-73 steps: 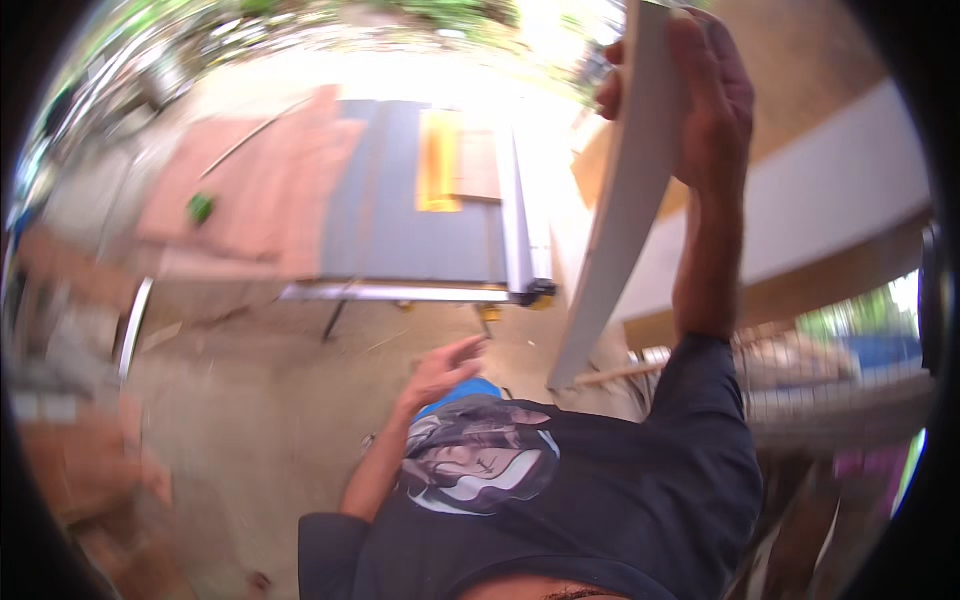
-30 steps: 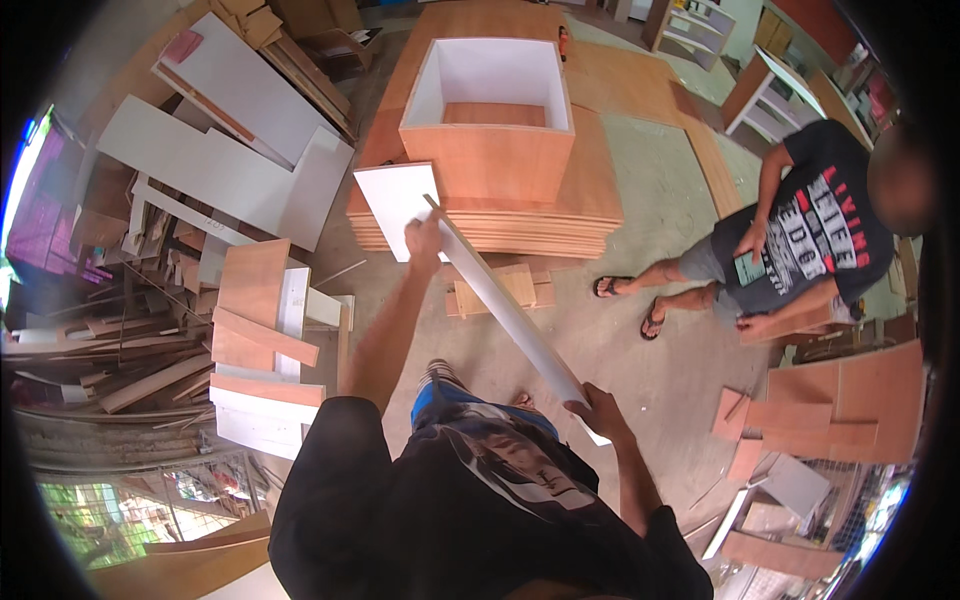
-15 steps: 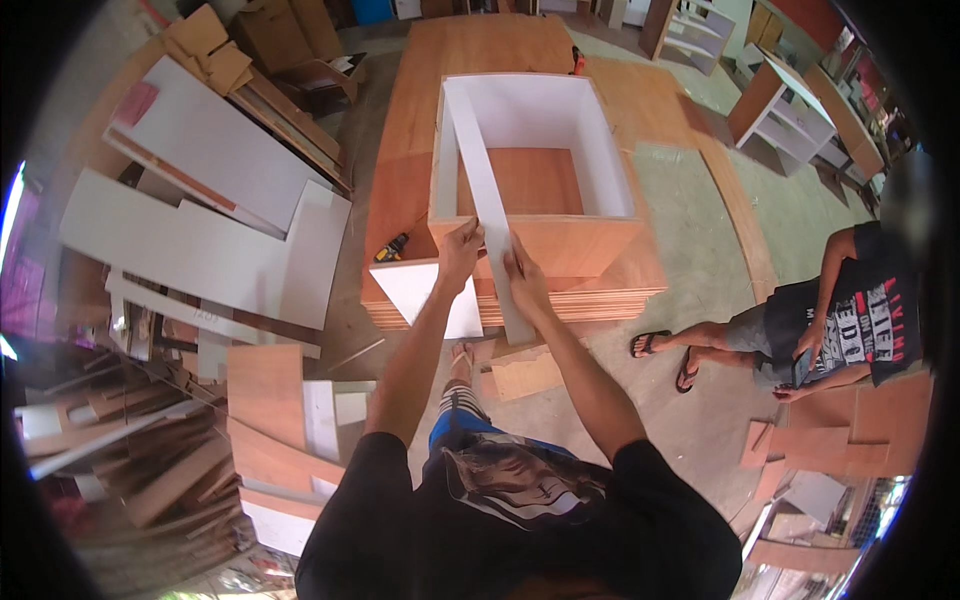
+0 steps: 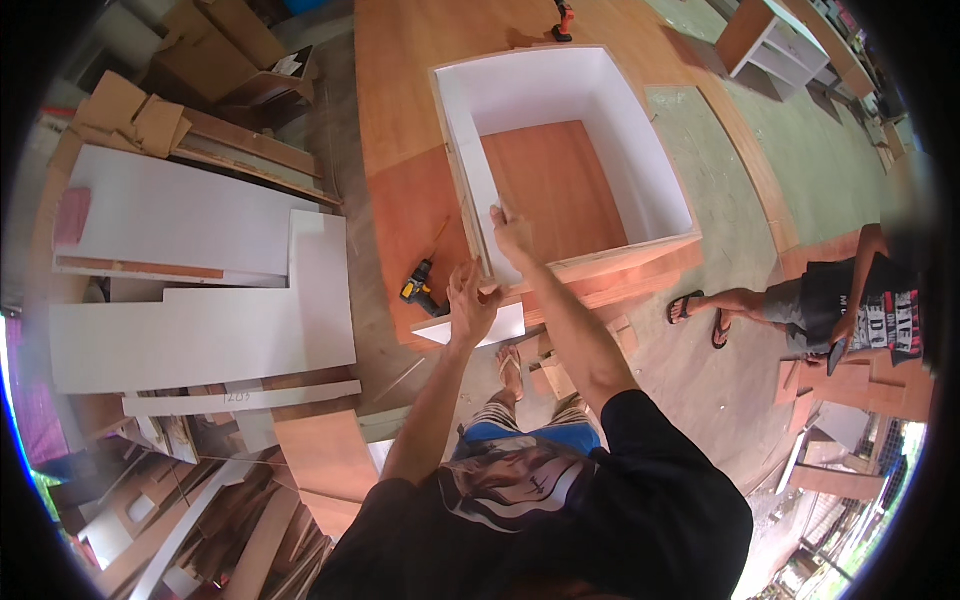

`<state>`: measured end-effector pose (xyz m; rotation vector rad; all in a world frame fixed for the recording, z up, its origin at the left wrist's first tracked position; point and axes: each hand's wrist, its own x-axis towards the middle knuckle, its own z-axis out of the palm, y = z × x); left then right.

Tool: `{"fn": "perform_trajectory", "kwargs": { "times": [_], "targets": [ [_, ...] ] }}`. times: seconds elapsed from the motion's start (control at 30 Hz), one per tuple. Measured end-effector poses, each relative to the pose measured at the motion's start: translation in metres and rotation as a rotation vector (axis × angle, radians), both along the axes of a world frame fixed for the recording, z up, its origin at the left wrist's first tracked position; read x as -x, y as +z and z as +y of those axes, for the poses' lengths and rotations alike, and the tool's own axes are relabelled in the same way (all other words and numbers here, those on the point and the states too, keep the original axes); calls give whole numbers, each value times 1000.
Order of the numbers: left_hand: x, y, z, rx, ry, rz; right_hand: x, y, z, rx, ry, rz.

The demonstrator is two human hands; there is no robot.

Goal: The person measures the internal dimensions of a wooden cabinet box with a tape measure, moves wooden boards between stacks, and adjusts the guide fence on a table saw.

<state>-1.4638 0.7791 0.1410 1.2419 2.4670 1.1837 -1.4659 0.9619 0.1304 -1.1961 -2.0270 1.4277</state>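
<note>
A long white strip of board [image 4: 474, 165] lies along the inner left wall of an open wooden box [image 4: 600, 252] with white inner walls and a brown bottom. My right hand [image 4: 513, 238] is closed on the strip toward its near end, above the box opening. At the box's near left corner, my left hand [image 4: 472, 308] has its fingers and thumb curled around the strip's near end. A yellow and black cordless drill [image 4: 418, 284] with a long bit rests left of the box. Below the left hand a white panel [image 4: 500, 328] sticks out.
The box stands on stacked brown plywood sheets [image 4: 400, 130]. A red and black power tool [image 4: 563, 22] lies behind it. White panels [image 4: 200, 335] and wood offcuts [image 4: 250, 520] fill the left. On the right a person [image 4: 840, 300] holds a phone. A white shelf unit [image 4: 772, 50] stands far right.
The white strip has gone from jutting over the box's front edge to lying along its left wall. My right hand moved forward over the opening; my left moved down to the near corner. The view shifted.
</note>
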Motion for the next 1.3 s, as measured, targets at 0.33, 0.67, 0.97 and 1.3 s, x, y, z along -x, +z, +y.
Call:
{"fn": "perform_trajectory", "kwargs": {
  "times": [0.33,0.67,0.97,1.3],
  "targets": [
    [7,-26,3,5,-94,-84,7,1,-8,108,13,-16],
    [10,-22,8,37,-105,-55,9,-18,-7,62,-17,87],
    [3,29,13,75,-73,-73,6,-40,0,240,113,376],
    [-6,53,24,60,-126,143,9,26,21,737,46,452]
  ]
}}
